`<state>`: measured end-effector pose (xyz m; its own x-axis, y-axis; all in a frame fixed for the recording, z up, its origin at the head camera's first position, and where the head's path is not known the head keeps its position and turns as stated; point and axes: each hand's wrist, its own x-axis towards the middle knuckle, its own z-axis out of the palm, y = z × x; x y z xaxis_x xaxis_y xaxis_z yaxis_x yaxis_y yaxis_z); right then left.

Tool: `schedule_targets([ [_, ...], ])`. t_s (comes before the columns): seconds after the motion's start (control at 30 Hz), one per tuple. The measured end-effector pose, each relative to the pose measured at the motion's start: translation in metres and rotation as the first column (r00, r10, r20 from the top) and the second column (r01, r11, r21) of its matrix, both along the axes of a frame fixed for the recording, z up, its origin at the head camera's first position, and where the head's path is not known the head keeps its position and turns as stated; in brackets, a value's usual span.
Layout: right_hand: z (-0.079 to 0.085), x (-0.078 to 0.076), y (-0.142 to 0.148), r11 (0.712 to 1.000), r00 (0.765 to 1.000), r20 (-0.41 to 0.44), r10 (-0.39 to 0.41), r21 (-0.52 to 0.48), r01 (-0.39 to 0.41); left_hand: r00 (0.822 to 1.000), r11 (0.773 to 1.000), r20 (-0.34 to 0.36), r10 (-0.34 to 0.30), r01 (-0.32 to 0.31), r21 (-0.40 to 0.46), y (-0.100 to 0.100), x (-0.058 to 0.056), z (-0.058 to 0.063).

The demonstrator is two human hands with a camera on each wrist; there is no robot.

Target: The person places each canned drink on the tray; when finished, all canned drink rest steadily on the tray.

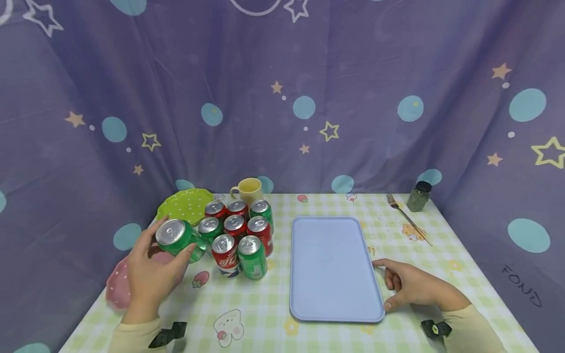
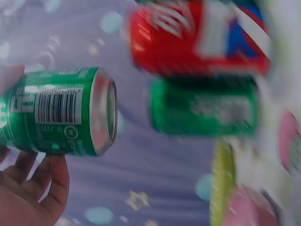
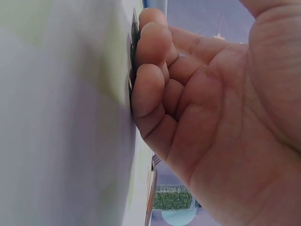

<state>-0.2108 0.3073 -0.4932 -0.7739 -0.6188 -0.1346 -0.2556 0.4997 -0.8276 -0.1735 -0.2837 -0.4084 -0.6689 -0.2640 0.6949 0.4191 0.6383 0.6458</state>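
Note:
In the head view my left hand (image 1: 150, 274) grips a green soda can (image 1: 178, 240), fingers and thumb on opposite sides. The left wrist view shows this can (image 2: 61, 110) raised, with its barcode towards the camera. Just right of it stand several red cans (image 1: 225, 255) and green cans (image 1: 252, 257), close together and upright. My right hand (image 1: 417, 284) lies at the right edge of a light blue tray (image 1: 335, 269), index finger and thumb touching its rim. In the right wrist view the other fingers (image 3: 149, 89) of this hand are bent against the tabletop.
A pink dotted plate (image 1: 118, 284) lies behind my left hand, a green dotted plate (image 1: 187, 203) at the back left. A yellow mug (image 1: 249, 190) stands behind the cans. At the back right are a fork (image 1: 408, 218) and a dark-lidded jar (image 1: 418, 197). A curtain (image 1: 282, 63) surrounds the table.

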Motion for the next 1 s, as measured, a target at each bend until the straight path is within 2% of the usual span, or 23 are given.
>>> schedule_targets([
  [0.1,0.0,0.001,0.0,1.0,1.0,-0.002,-0.002,0.001,0.002,0.999,0.997,-0.019,-0.05,0.051,0.053,0.018,0.006,0.017],
  [0.2,0.001,0.001,0.0,1.0,1.0,-0.01,-0.004,0.009,0.004,0.991,0.985,-0.024,-0.133,0.134,0.107,0.042,0.009,0.029],
  [0.33,0.001,0.001,-0.001,1.0,1.0,-0.026,-0.004,0.019,0.005,0.962,0.956,-0.05,-0.27,0.274,0.102,0.077,0.006,0.034],
  [0.43,0.001,0.002,-0.001,1.0,1.0,-0.024,-0.006,0.018,0.006,0.93,0.925,-0.034,-0.367,0.368,0.098,0.105,0.002,0.031],
  [0.57,0.002,0.002,-0.002,1.0,1.0,-0.008,-0.012,0.012,0.012,0.885,0.88,0.029,-0.465,0.459,0.123,0.141,-0.006,0.024],
  [0.67,0.002,0.002,-0.002,1.0,1.0,-0.004,-0.015,0.011,0.015,0.861,0.863,0.076,-0.502,0.495,0.098,0.165,-0.013,0.017],
  [0.73,0.002,0.002,-0.002,1.0,1.0,-0.001,-0.016,0.01,0.016,0.839,0.846,0.109,-0.532,0.525,0.093,0.18,-0.018,0.011],
  [0.87,-0.001,0.0,0.0,1.0,1.0,0.012,-0.018,0.002,0.018,0.807,0.827,0.177,-0.563,0.553,0.106,0.209,-0.031,-0.003],
  [1.0,-0.002,0.0,0.0,1.0,1.0,0.014,-0.017,0.001,0.017,0.798,0.831,0.237,-0.555,0.542,0.12,0.237,-0.043,-0.017],
])
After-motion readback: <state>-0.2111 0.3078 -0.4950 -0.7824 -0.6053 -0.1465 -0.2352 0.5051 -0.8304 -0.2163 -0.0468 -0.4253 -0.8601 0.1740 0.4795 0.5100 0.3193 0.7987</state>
